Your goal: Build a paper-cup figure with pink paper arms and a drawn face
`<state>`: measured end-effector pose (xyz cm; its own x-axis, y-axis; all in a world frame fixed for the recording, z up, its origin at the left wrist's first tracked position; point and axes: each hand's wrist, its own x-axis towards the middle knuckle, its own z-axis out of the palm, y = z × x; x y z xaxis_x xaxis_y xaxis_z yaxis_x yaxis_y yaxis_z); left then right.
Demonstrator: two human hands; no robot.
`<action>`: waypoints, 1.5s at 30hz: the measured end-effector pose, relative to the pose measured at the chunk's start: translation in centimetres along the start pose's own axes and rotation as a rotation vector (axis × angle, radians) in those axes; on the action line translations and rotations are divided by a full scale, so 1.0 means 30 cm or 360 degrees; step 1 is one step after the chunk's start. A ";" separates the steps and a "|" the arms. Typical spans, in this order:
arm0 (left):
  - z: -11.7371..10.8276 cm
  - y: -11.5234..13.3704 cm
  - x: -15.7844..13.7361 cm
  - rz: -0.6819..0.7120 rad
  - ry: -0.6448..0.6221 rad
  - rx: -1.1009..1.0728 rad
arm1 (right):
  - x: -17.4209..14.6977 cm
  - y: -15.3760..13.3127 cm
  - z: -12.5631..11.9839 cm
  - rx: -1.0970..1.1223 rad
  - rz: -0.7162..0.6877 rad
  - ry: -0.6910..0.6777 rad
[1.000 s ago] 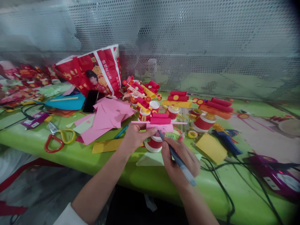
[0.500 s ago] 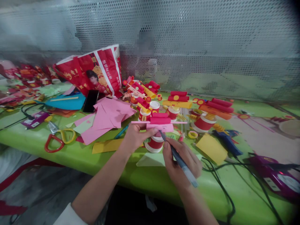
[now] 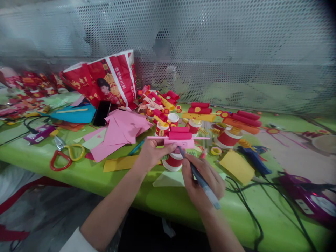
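In front of me a paper figure [image 3: 174,161] stands upright on the table, with a red-and-white cup body, a pink paper roll [image 3: 187,144] as its head and red rolls on top. My left hand [image 3: 151,154] steadies it from the left, its thumb pressed on the pink roll. Between the thumb and fingers of my right hand [image 3: 204,175] is a dark marker pen [image 3: 202,180], its tip at the pink roll. Green coiled paper strips show at the figure's sides. A pale green paper [image 3: 168,179] lies just before it.
Behind are finished-looking paper figures [image 3: 198,116]. Pink sheets [image 3: 122,131], scissors [image 3: 62,157], a phone [image 3: 102,113] and a red bag [image 3: 105,80] are to the left. A yellow pad [image 3: 237,166], blue glue gun [image 3: 254,161], cables and purple power strip [image 3: 307,196] are right; a perforated metal screen [image 3: 223,52] stands behind.
Almost nothing differs. The pen and my right hand have shifted very slightly at the pink roll; my left hand keeps its hold.
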<state>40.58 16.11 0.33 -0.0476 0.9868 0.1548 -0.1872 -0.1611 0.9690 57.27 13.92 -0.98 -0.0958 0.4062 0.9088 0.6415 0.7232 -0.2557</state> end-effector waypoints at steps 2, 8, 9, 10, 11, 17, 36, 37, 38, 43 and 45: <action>0.000 0.001 0.001 0.0007 -0.0006 0.0001 | -0.002 -0.001 -0.001 -0.0004 0.0005 0.0011; 0.006 0.013 0.004 -0.0004 0.0014 -0.0033 | -0.009 0.003 -0.005 0.0084 0.0001 0.0034; 0.007 0.015 0.003 -0.0011 0.0017 -0.0035 | -0.008 0.003 -0.006 0.0089 0.0006 0.0032; 0.008 0.016 0.003 -0.0015 0.0019 -0.0037 | -0.006 0.003 -0.007 0.0085 0.0010 0.0028; 0.008 0.017 0.002 -0.0019 0.0021 -0.0041 | -0.005 0.002 -0.007 0.0079 0.0015 0.0022; 0.008 0.012 -0.002 -0.0048 0.0057 -0.0039 | 0.000 0.001 -0.004 0.0059 0.0014 0.0009; 0.007 0.015 0.001 -0.0011 0.0022 -0.0075 | -0.003 0.002 -0.004 0.0094 0.0014 0.0016; 0.007 0.014 0.001 -0.0008 0.0026 -0.0076 | -0.003 0.004 -0.003 0.0081 0.0011 0.0022; 0.007 0.013 0.002 -0.0011 0.0036 -0.0073 | -0.003 0.006 -0.003 0.0063 0.0010 0.0030; 0.005 0.007 0.002 -0.0038 0.0055 -0.0048 | -0.003 0.012 -0.004 0.0077 0.0009 0.0030; 0.005 0.008 0.003 -0.0037 0.0057 -0.0058 | -0.002 0.010 -0.004 0.0081 0.0012 0.0016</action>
<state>40.69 16.16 0.59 -0.0775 0.9892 0.1248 -0.2243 -0.1393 0.9645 57.57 14.04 -1.06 -0.0834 0.4063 0.9099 0.6028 0.7476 -0.2786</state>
